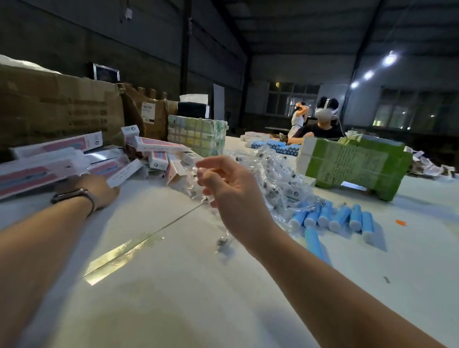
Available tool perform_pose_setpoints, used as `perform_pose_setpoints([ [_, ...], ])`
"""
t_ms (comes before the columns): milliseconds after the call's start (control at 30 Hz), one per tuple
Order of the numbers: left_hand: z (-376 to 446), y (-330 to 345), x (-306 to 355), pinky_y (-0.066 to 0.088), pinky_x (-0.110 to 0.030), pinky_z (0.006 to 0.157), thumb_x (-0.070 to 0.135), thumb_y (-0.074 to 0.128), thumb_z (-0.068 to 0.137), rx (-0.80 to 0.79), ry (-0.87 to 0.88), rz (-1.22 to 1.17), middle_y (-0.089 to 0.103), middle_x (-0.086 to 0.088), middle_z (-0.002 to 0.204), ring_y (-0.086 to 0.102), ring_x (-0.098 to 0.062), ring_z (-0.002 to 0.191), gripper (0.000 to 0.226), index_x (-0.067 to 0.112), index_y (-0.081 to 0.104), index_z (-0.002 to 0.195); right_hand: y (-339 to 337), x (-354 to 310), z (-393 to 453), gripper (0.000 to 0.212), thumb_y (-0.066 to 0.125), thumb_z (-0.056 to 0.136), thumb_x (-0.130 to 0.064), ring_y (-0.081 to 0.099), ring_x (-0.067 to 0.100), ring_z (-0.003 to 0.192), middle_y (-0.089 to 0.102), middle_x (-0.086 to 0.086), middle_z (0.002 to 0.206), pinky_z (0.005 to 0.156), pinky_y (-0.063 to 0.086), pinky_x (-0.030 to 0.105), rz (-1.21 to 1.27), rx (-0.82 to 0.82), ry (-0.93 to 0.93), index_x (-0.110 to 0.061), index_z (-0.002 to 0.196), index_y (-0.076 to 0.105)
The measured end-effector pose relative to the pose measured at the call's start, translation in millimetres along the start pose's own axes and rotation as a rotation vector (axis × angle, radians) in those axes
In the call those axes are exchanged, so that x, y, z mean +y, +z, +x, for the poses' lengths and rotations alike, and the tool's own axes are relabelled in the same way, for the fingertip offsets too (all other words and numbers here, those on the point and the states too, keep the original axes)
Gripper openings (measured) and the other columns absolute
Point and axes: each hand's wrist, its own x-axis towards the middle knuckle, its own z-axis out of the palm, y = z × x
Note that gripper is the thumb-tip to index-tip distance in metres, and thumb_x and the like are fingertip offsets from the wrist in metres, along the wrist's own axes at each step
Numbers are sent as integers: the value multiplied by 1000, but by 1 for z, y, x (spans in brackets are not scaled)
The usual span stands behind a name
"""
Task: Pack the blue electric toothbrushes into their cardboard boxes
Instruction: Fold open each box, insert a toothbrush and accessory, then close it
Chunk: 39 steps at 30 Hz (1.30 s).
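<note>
Several blue electric toothbrush handles lie in a row on the white table at the right. A heap of pink-and-white cardboard boxes is piled at the left. My left hand reaches into that heap and grips one white box by its end. My right hand is raised over the table's middle and pinches a clear plastic bag that hangs down, with a small dark part at its bottom. A pile of clear bagged parts lies behind it.
Large brown cartons stand along the left. A wrapped block of boxes and a green wrapped block stand further back. Another person sits at the table's far end. A strip of yellowish tape crosses the table.
</note>
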Motion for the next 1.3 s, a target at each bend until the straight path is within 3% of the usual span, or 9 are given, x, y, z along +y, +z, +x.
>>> perform_pose_setpoints([
  [100, -18, -25, 25, 48, -30, 67, 48, 52, 95, -8, 116, 191, 64, -4, 94, 61, -22, 83, 35, 17, 63, 105, -6, 1, 0, 13, 57, 96, -22, 62, 10, 80, 68, -5, 90, 73, 51, 30, -12, 26, 8, -34, 93, 63],
  [267, -79, -93, 76, 51, -25, 57, 30, 52, 94, -33, 363, 346, 64, 3, 79, 64, -13, 69, 18, 20, 62, 106, -19, -4, -6, 14, 64, 93, -21, 64, 15, 87, 67, -3, 94, 81, 57, 36, -141, 81, 35, -27, 106, 64],
  [467, -173, -162, 149, 41, -18, 38, 25, 57, 99, -411, 422, -478, 71, -7, 63, 61, -11, 46, 22, 10, 72, 95, -28, -2, -31, 96, 84, 75, -26, 38, 19, 133, 42, 0, 147, 107, 37, 36, -525, -146, -5, -36, 150, 24],
  [633, -219, -156, 170, 39, -26, 54, 64, 41, 96, -539, 436, -1060, 62, 0, 59, 52, -11, 49, 60, 12, 70, 94, -64, -18, -41, 25, 64, 90, -8, 65, -4, 83, 65, -15, 86, 67, 50, 15, -245, 95, -98, -29, 100, 55],
  [733, -242, -128, 185, 38, -24, 55, 59, 40, 99, -365, 491, -1312, 53, 13, 56, 48, -5, 53, 48, 21, 67, 92, -76, -24, -51, 17, 55, 85, -11, 65, -4, 75, 65, -6, 80, 62, 49, 8, -36, 168, -39, -28, 87, 59],
  [800, -258, -108, 197, 51, -19, 62, 59, 45, 92, -330, 632, -1325, 67, 15, 73, 65, -1, 67, 42, 22, 65, 100, -82, -24, -54, 19, 51, 79, -17, 65, 1, 74, 66, -1, 83, 62, 50, 12, 75, 188, -3, -23, 93, 62],
  [900, -277, -78, 209, 60, -35, 80, 50, 62, 84, -486, 709, -1369, 67, -3, 111, 71, -21, 99, 48, 31, 48, 125, -87, -22, -57, 38, 50, 80, -30, 69, 13, 91, 68, 3, 104, 70, 56, 25, 283, 208, 115, -24, 117, 55],
  [1133, -285, -46, 209, 60, -34, 76, 14, 61, 87, -440, 760, -1536, 67, 9, 104, 69, -19, 105, 56, 61, 48, 116, -90, -19, -61, 59, 40, 85, -60, 65, 15, 107, 59, 3, 122, 84, 58, 31, 305, 87, 169, -35, 138, 37],
  [1300, -294, -54, 204, 60, -33, 72, 16, 62, 91, -436, 790, -1533, 66, 8, 105, 71, -24, 99, 48, 49, 45, 122, -106, -10, -57, 46, 36, 94, -55, 63, 8, 98, 60, -3, 115, 63, 53, 16, 20, 310, 142, -25, 125, 50],
])
